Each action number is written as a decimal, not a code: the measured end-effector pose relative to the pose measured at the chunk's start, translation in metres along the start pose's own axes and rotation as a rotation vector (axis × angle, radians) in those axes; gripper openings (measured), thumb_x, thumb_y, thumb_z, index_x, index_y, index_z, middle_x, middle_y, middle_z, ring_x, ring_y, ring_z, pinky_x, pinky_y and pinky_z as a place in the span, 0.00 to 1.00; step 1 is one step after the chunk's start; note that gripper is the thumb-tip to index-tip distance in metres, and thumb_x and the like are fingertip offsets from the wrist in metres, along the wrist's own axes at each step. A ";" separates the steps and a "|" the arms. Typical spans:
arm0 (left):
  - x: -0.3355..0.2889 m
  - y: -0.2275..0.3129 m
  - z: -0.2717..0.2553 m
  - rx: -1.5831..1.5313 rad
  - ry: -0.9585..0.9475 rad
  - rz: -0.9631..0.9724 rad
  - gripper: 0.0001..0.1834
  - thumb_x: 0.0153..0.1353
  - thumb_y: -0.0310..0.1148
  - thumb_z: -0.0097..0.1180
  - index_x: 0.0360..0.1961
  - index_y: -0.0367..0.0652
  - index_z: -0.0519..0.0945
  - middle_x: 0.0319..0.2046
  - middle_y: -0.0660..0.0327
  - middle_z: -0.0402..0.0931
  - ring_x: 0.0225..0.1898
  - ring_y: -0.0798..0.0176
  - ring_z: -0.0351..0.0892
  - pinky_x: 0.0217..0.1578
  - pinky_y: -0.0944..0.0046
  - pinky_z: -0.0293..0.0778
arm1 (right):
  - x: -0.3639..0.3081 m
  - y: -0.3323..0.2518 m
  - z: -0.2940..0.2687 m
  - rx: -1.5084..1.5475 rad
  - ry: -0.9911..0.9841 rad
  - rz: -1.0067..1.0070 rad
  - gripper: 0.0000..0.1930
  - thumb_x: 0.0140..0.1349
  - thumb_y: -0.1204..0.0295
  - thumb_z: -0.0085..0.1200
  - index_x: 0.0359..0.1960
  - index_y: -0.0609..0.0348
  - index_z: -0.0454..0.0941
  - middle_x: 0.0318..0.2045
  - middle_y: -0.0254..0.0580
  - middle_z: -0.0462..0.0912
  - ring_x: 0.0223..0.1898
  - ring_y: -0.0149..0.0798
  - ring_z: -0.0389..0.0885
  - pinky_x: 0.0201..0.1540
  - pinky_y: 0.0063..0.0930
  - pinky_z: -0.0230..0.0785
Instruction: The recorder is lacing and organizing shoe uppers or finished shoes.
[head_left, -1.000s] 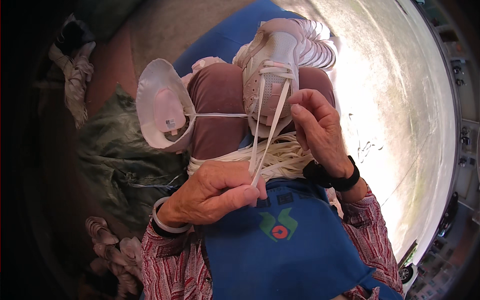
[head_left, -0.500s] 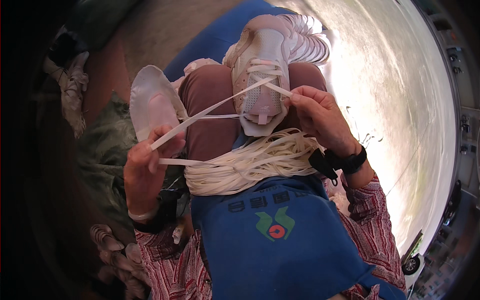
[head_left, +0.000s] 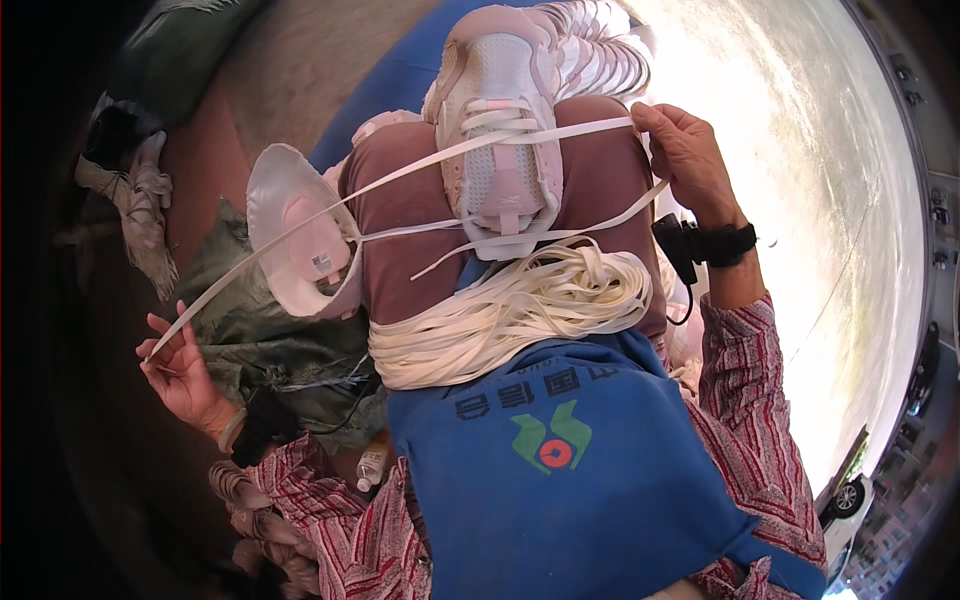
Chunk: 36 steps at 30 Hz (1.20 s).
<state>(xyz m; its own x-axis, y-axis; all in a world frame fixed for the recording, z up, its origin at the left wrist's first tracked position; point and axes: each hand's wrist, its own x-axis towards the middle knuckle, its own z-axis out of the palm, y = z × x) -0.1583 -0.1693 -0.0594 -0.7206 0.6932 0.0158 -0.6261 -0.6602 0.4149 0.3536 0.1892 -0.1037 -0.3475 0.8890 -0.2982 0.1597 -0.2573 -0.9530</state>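
Note:
My left hand (head_left: pixel 190 375) is far out to the left, pinching the end of a flat white shoelace (head_left: pixel 400 175) between thumb and finger, its other fingers spread. Across the toprow lace holes of a white and pink sneaker (head_left: pixel 497 85), the lace stretches to my right hand (head_left: pixel 692 160), which pinches it by thumb and fingertip. From the right hand another length of lace sags leftward, its free end over my left knee. The sneaker rests between my knees, its opening toward me. A thick bundle of cream laces (head_left: pixel 510 315) lies across my lap.
Left of my knee stands another pale shoe (head_left: pixel 305 235), heel opening up, with a lace reaching from it. A green sack (head_left: pixel 235 300), a small bottle (head_left: pixel 372 465) and several shoes (head_left: pixel 265 530) lie at left. Ribbed pale shoe parts (head_left: pixel 605 60) are stacked beyond the sneaker.
My hands have drawn apart, the left outward and down, the right up and outward. The lace between them is now a long, single stretch. The view has shifted slightly.

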 end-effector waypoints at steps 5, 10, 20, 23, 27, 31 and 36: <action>0.016 0.021 -0.002 0.049 -0.094 0.021 0.03 0.63 0.21 0.53 0.36 0.30 0.75 0.36 0.54 0.79 0.49 0.54 0.76 0.72 0.46 0.56 | 0.022 0.002 -0.007 -0.214 0.178 -0.265 0.15 0.64 0.60 0.63 0.31 0.61 0.83 0.19 0.24 0.76 0.20 0.20 0.67 0.23 0.18 0.56; -0.015 -0.070 0.068 0.688 -0.198 -0.047 0.17 0.70 0.25 0.53 0.57 0.33 0.68 0.47 0.58 0.76 0.46 0.61 0.81 0.54 0.61 0.76 | 0.035 0.001 -0.024 -0.756 0.416 -0.558 0.08 0.64 0.69 0.60 0.39 0.60 0.84 0.30 0.38 0.83 0.26 0.29 0.78 0.31 0.23 0.70; -0.029 -0.266 0.116 1.219 -0.429 -0.457 0.11 0.73 0.33 0.49 0.48 0.37 0.77 0.37 0.62 0.82 0.29 0.71 0.80 0.30 0.71 0.76 | -0.061 -0.012 0.034 -0.983 -0.347 -0.674 0.16 0.55 0.73 0.65 0.47 0.55 0.80 0.43 0.40 0.75 0.35 0.41 0.81 0.36 0.33 0.78; -0.032 -0.279 0.129 1.533 -0.460 -0.399 0.10 0.74 0.35 0.46 0.42 0.39 0.76 0.34 0.61 0.82 0.25 0.73 0.78 0.25 0.71 0.72 | -0.065 -0.015 0.036 -1.076 -0.438 -0.697 0.15 0.54 0.72 0.66 0.43 0.54 0.80 0.41 0.38 0.74 0.35 0.41 0.81 0.35 0.34 0.78; -0.027 -0.281 0.120 1.682 -0.575 -0.424 0.09 0.74 0.36 0.47 0.43 0.42 0.74 0.31 0.66 0.78 0.24 0.76 0.72 0.26 0.76 0.68 | -0.061 -0.008 0.030 -1.122 -0.445 -0.785 0.08 0.58 0.74 0.62 0.39 0.57 0.79 0.36 0.39 0.74 0.32 0.42 0.79 0.34 0.35 0.74; -0.001 -0.278 0.110 1.630 -0.662 -0.194 0.07 0.72 0.34 0.52 0.41 0.41 0.76 0.28 0.69 0.73 0.24 0.77 0.66 0.26 0.76 0.65 | -0.052 -0.009 0.020 -0.872 -0.221 -0.750 0.04 0.61 0.74 0.57 0.35 0.61 0.76 0.36 0.43 0.74 0.32 0.47 0.78 0.33 0.38 0.73; -0.008 -0.278 0.110 1.773 -0.787 0.146 0.04 0.66 0.28 0.58 0.39 0.40 0.81 0.25 0.67 0.74 0.25 0.76 0.68 0.27 0.72 0.67 | -0.055 -0.013 0.017 -0.933 -0.094 -0.691 0.04 0.62 0.76 0.55 0.38 0.61 0.77 0.40 0.44 0.75 0.33 0.47 0.79 0.34 0.37 0.74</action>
<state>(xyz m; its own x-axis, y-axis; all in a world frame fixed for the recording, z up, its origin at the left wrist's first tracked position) 0.0541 0.0401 -0.0750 -0.1424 0.9551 0.2596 0.7426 -0.0703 0.6660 0.3555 0.1372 -0.0757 -0.6871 0.6894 0.2295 0.5138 0.6844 -0.5173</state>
